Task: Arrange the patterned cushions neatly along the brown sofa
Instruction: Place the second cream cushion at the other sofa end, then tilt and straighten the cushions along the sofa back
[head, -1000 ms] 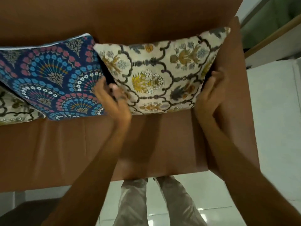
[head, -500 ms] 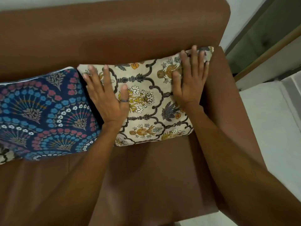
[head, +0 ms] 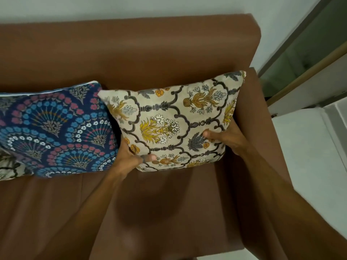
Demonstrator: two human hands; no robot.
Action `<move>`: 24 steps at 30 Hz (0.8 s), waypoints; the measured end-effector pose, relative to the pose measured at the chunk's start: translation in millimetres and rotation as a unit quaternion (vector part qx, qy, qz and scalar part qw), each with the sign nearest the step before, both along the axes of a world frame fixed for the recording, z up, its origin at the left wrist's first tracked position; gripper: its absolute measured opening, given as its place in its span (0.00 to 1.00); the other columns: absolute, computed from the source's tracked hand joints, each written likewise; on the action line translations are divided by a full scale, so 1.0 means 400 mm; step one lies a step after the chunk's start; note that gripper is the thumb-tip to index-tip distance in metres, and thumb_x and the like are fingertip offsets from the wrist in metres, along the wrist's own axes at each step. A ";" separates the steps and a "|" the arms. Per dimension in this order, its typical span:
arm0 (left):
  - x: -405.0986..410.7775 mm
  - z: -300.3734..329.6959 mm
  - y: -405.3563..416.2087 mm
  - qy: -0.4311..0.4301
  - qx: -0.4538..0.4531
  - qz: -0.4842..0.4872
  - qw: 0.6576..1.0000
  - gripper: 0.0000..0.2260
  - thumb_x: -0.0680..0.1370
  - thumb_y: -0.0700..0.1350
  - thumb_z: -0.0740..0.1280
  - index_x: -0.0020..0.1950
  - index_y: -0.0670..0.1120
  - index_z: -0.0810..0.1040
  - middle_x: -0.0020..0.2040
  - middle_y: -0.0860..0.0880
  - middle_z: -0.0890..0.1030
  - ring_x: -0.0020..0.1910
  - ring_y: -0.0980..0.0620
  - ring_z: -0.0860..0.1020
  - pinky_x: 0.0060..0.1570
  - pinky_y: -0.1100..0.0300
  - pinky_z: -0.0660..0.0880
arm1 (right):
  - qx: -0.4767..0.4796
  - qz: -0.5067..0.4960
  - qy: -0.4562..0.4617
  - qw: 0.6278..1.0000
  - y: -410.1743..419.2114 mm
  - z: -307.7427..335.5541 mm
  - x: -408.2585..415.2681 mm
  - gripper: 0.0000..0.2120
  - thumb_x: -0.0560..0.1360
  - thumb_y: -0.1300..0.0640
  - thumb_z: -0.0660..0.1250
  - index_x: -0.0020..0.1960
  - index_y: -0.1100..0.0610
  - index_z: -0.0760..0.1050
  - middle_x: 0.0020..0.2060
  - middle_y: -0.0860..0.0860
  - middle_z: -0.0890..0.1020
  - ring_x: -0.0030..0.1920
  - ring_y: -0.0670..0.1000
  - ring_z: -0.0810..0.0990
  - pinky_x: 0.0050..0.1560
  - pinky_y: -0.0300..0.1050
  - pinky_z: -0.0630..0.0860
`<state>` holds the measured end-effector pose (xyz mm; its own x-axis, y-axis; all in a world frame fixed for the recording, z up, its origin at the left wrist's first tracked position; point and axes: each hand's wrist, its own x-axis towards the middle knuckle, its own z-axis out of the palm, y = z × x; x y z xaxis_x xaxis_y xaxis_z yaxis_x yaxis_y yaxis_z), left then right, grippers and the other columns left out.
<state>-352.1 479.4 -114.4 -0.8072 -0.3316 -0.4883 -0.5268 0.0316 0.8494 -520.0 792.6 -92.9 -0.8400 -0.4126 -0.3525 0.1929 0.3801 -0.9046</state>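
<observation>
A cream cushion (head: 174,124) with yellow and grey flowers leans against the backrest at the right end of the brown sofa (head: 131,57). My left hand (head: 131,156) grips its lower left corner, thumb on the front. My right hand (head: 227,136) holds its lower right edge beside the armrest, thumb on the front and fingers hidden behind. A dark blue cushion (head: 54,132) with fan patterns leans just to its left, touching it. Part of another cream cushion (head: 9,167) shows at the far left, under the blue one.
The sofa's right armrest (head: 262,128) stands close against the cream cushion. Beyond it are white floor tiles (head: 309,156) and a door frame (head: 300,59). The wall (head: 112,8) runs behind the backrest. Brown seat (head: 150,203) lies in front of the cushions.
Both hands have gone from lying flat on the cushion's face to gripping its lower corners. The cushion now stands more upright against the backrest, and the view has pulled back.
</observation>
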 end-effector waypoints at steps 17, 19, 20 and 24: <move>-0.055 -0.074 0.196 -0.057 0.259 0.060 0.962 0.48 0.60 0.44 0.87 0.75 0.39 0.67 0.51 0.51 0.89 0.50 0.53 0.88 0.53 0.51 0.84 | 0.189 0.102 0.221 0.951 -0.078 0.350 -0.158 0.53 0.55 0.27 0.83 0.73 0.46 0.69 0.64 0.40 0.80 0.59 0.43 0.79 0.55 0.33 0.71; -0.077 -0.073 0.190 -0.084 0.267 0.046 0.959 0.53 0.54 0.50 0.89 0.72 0.34 0.69 0.49 0.49 0.90 0.50 0.52 0.88 0.63 0.44 0.80 | 0.203 0.095 0.212 0.951 -0.069 0.330 -0.165 0.54 0.55 0.29 0.84 0.74 0.49 0.69 0.65 0.43 0.80 0.61 0.44 0.79 0.62 0.41 0.74; -0.083 -0.077 0.188 -0.096 0.268 0.044 0.958 0.47 0.57 0.48 0.87 0.70 0.34 0.71 0.49 0.48 0.90 0.50 0.52 0.88 0.68 0.40 0.78 | 0.204 0.093 0.210 0.952 -0.066 0.326 -0.165 0.54 0.55 0.29 0.83 0.74 0.50 0.69 0.65 0.44 0.80 0.62 0.45 0.80 0.64 0.44 0.75; -0.084 -0.102 0.176 -0.108 0.236 0.042 0.965 0.34 0.62 0.41 0.83 0.66 0.41 0.78 0.55 0.48 0.89 0.61 0.47 0.85 0.67 0.45 0.79 | 0.234 0.052 0.278 0.930 -0.076 0.312 -0.133 0.57 0.58 0.29 0.83 0.78 0.54 0.67 0.72 0.52 0.77 0.72 0.52 0.76 0.75 0.58 0.73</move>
<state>-385.7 549.6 -155.3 -0.6500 -0.0908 -0.7545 -0.6769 -0.3822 0.6291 -573.1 762.2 32.0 -0.9099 -0.4132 -0.0368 -0.3159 0.7476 -0.5842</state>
